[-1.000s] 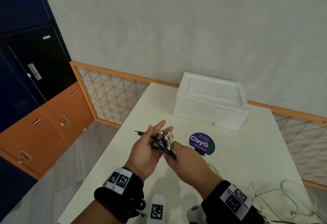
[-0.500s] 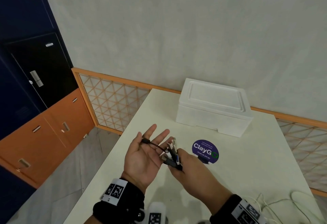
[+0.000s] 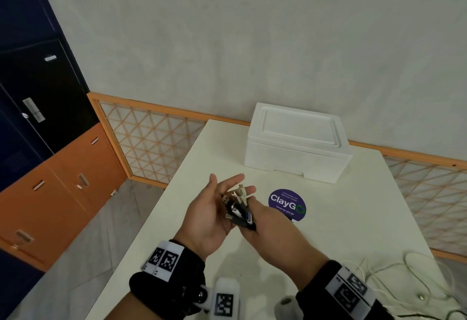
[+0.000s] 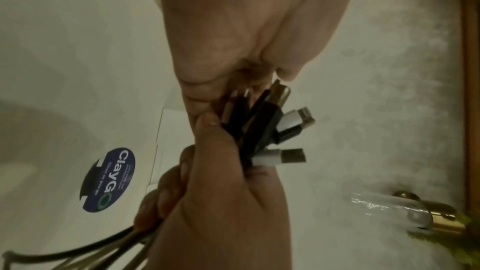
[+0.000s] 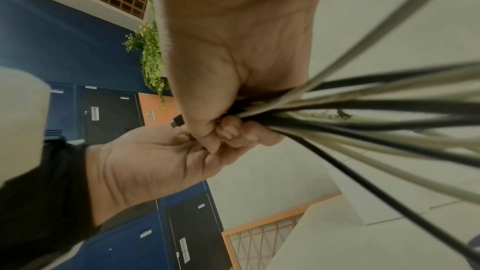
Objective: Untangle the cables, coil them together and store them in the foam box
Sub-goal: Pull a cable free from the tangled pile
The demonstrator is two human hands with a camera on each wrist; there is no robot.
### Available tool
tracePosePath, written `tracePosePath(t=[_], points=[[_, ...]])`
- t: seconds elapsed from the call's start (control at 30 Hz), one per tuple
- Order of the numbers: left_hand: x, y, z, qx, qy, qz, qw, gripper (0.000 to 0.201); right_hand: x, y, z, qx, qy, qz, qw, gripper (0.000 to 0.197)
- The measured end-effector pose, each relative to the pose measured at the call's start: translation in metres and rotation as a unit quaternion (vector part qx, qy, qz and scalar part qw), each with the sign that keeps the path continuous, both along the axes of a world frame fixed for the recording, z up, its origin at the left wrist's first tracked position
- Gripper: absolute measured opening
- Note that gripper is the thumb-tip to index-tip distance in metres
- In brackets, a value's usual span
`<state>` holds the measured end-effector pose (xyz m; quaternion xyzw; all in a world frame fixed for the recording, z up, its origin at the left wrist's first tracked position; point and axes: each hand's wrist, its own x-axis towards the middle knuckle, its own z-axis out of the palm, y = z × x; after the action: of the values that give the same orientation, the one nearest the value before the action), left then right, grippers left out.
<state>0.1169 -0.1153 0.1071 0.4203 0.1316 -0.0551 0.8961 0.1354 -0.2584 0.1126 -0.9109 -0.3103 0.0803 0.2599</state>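
Observation:
Above the white table (image 3: 353,231), my right hand (image 3: 267,228) grips a bundle of black and white cables just below their plugs (image 3: 240,206). The plugs fan out of the fist in the left wrist view (image 4: 280,128). The cables (image 5: 389,114) trail back from my right hand (image 5: 233,48) toward the table's near right. My left hand (image 3: 212,208) is held palm up with straight fingers beside the plugs and touches them. The white foam box (image 3: 295,142) stands with its lid on at the far side of the table.
A round purple ClayGo sticker (image 3: 287,204) lies on the table just right of my hands. Loose white cable loops (image 3: 404,274) sprawl over the near right corner. Orange and dark lockers (image 3: 63,168) stand to the left, past the table's edge.
A black plug that lay across my left palm has joined the bundle in my right hand. My left hand has moved closer against the plugs.

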Motion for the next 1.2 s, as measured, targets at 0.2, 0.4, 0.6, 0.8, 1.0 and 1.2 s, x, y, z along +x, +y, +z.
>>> tracePosePath(t=[0.2, 0.4, 0.6, 0.8, 1.0, 1.2], points=[[-0.003, -0.019, 0.001, 0.147, -0.020, 0.025, 0.989, 0.031, 0.001, 0.006, -0.002, -0.063, -0.043, -0.040, 0.996, 0.031], [-0.010, -0.024, 0.011, 0.128, -0.043, 0.047, 0.990, 0.045, 0.006, 0.012, -0.004, -0.099, -0.052, -0.063, 0.992, 0.022], [-0.008, -0.027, 0.004, 0.272, -0.043, 0.088, 0.957, 0.025, 0.009, 0.016, -0.004, -0.105, -0.042, -0.069, 0.991, 0.014], [-0.009, -0.027, 0.004, 0.323, -0.070, 0.065, 0.942, 0.031, 0.011, 0.016, -0.003, -0.049, -0.004, -0.104, 0.993, 0.007], [-0.011, -0.028, -0.003, 0.411, -0.118, 0.082, 0.900, 0.011, 0.013, 0.017, 0.008, -0.064, -0.031, -0.038, 0.997, 0.016], [-0.005, -0.023, 0.000, 0.371, -0.077, 0.082, 0.922, 0.018, 0.010, 0.023, -0.001, -0.066, -0.034, -0.056, 0.996, 0.023]])
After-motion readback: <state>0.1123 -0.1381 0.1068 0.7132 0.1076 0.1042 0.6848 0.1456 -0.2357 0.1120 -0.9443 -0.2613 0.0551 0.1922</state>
